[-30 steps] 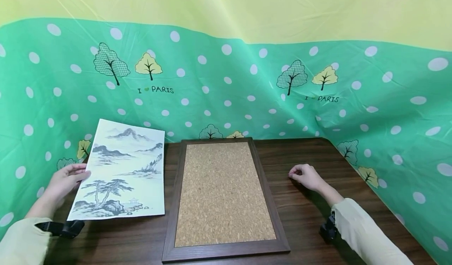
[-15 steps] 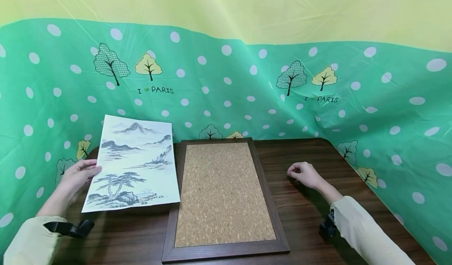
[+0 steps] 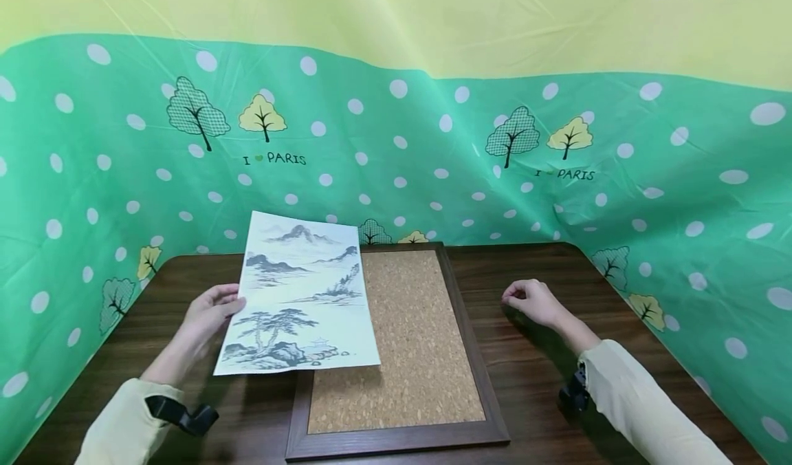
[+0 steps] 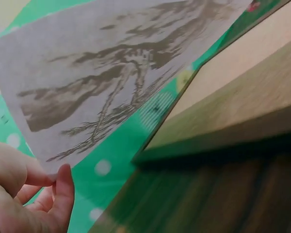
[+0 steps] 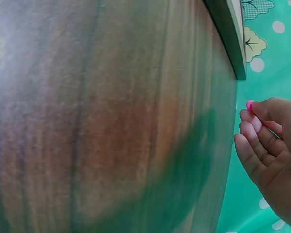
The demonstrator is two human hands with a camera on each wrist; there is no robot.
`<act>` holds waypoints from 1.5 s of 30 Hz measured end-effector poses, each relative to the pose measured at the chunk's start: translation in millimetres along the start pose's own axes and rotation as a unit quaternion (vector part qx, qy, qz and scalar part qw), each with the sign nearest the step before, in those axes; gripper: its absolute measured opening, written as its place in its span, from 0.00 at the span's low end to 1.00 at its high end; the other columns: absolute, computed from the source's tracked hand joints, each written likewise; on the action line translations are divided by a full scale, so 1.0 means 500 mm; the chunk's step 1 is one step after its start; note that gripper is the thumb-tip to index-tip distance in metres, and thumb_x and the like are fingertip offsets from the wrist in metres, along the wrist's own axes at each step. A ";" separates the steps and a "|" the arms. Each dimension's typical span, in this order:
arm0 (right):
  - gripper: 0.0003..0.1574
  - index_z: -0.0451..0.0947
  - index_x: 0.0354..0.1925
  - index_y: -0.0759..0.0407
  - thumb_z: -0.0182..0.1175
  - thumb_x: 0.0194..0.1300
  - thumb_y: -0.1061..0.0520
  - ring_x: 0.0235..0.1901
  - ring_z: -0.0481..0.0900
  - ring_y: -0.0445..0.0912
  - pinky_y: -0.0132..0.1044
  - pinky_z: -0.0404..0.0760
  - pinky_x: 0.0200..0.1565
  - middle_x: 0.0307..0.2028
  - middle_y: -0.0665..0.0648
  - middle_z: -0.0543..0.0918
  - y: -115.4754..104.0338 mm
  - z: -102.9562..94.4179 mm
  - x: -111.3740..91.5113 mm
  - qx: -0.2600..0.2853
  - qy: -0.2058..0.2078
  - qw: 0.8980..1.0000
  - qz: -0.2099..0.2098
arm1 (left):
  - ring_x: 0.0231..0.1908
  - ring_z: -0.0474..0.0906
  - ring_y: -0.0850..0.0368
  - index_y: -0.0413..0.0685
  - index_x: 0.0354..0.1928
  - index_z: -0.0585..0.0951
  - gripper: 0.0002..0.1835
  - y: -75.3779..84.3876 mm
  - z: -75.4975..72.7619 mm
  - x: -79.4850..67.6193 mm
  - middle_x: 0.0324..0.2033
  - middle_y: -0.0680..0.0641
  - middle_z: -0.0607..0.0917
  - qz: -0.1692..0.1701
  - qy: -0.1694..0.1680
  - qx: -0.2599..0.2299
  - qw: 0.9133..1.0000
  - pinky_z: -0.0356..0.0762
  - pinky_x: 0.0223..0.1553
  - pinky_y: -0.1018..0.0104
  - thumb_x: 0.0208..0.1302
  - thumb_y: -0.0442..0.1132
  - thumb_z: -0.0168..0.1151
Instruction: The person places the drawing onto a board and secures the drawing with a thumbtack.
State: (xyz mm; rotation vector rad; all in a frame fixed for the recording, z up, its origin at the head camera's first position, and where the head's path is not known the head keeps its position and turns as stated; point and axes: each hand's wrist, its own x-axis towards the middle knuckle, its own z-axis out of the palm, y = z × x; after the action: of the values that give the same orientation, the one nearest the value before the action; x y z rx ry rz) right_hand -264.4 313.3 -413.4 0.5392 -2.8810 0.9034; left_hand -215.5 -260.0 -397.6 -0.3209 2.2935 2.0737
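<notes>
My left hand (image 3: 207,317) pinches the left edge of a white paper sheet (image 3: 297,296) printed with a grey ink landscape of mountains and pines. The sheet is held up at a slant and covers the left part of a cork board (image 3: 414,327) with a dark wooden frame. In the left wrist view, thumb and finger meet at the corner of the paper (image 4: 77,73). To the right of the board, my right hand (image 3: 535,303) is above the table. Its thumb and index finger pinch a small pink object (image 5: 250,106), mostly hidden by the fingertips.
Under the board lies a dark wood-grain table (image 3: 495,265). A green and yellow cloth (image 3: 396,121) with white dots and printed trees hangs behind and along both sides. Each wrist carries a black camera mount (image 3: 182,413).
The left hand has carried the paper sheet to the right, from beside the board to over its left part. The right hand has stayed nearly still.
</notes>
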 end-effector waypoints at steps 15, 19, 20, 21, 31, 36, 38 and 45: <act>0.04 0.80 0.30 0.66 0.58 0.59 0.65 0.27 0.73 0.40 0.31 0.73 0.28 0.27 0.54 0.81 -0.048 0.002 0.017 0.021 -0.011 0.999 -0.024 | 0.28 0.71 0.66 0.34 0.55 0.69 0.20 0.010 0.164 -0.059 0.33 0.47 0.77 0.018 0.027 0.023 0.999 0.71 0.29 0.72 0.60 0.28 0.55; 0.06 0.80 0.31 0.67 0.58 0.59 0.64 0.27 0.73 0.40 0.31 0.73 0.29 0.27 0.55 0.81 -0.066 0.004 0.024 0.031 -0.020 0.999 -0.031 | 0.29 0.71 0.64 0.35 0.54 0.70 0.19 0.001 0.193 -0.063 0.34 0.46 0.76 0.020 0.024 0.025 0.999 0.71 0.29 0.71 0.60 0.28 0.55; 0.06 0.80 0.31 0.67 0.58 0.59 0.64 0.27 0.73 0.40 0.31 0.73 0.29 0.27 0.56 0.82 -0.070 0.005 0.025 0.032 -0.021 0.999 -0.031 | 0.29 0.71 0.63 0.35 0.54 0.71 0.19 -0.002 0.201 -0.063 0.33 0.46 0.76 0.024 0.024 0.023 0.999 0.71 0.29 0.71 0.60 0.27 0.55; 0.06 0.80 0.31 0.67 0.58 0.59 0.64 0.26 0.73 0.40 0.31 0.73 0.29 0.27 0.57 0.82 -0.075 0.005 0.027 0.034 -0.023 0.999 -0.036 | 0.29 0.71 0.63 0.35 0.53 0.71 0.18 -0.004 0.208 -0.063 0.33 0.45 0.76 0.027 0.023 0.023 0.999 0.71 0.29 0.71 0.59 0.27 0.55; 0.06 0.80 0.32 0.67 0.58 0.60 0.64 0.26 0.72 0.41 0.32 0.72 0.28 0.28 0.59 0.82 -0.117 0.018 0.051 0.047 -0.033 0.997 -0.059 | 0.28 0.69 0.61 0.34 0.50 0.74 0.16 -0.012 0.268 -0.071 0.32 0.44 0.75 0.038 0.011 0.027 0.999 0.69 0.26 0.72 0.58 0.26 0.55; 0.06 0.80 0.32 0.67 0.58 0.60 0.64 0.26 0.72 0.43 0.32 0.72 0.28 0.28 0.60 0.81 -0.136 0.024 0.064 0.046 -0.029 0.996 -0.064 | 0.28 0.68 0.60 0.35 0.51 0.73 0.17 -0.015 0.285 -0.075 0.32 0.45 0.74 0.035 0.003 0.032 0.999 0.68 0.25 0.72 0.58 0.27 0.55; 0.05 0.80 0.32 0.67 0.58 0.59 0.64 0.26 0.72 0.43 0.32 0.73 0.28 0.28 0.59 0.81 -0.142 0.026 0.067 0.049 -0.028 0.996 -0.065 | 0.30 0.68 0.60 0.35 0.51 0.73 0.17 -0.019 0.288 -0.076 0.33 0.45 0.74 0.034 0.004 0.035 0.999 0.68 0.25 0.72 0.58 0.27 0.55; 0.05 0.80 0.31 0.67 0.59 0.59 0.64 0.25 0.71 0.41 0.32 0.72 0.28 0.26 0.57 0.81 -0.143 0.037 0.074 0.049 -0.026 0.996 -0.066 | 0.29 0.68 0.61 0.33 0.48 0.75 0.16 -0.038 0.298 -0.072 0.31 0.46 0.76 0.045 0.014 0.045 0.998 0.65 0.24 0.74 0.57 0.26 0.56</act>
State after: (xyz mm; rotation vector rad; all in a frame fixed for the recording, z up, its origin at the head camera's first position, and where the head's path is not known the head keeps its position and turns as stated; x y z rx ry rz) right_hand -273.2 236.7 -383.7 0.7627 -2.8178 1.0289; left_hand -193.7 -109.9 -426.6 -0.2480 2.4526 2.0084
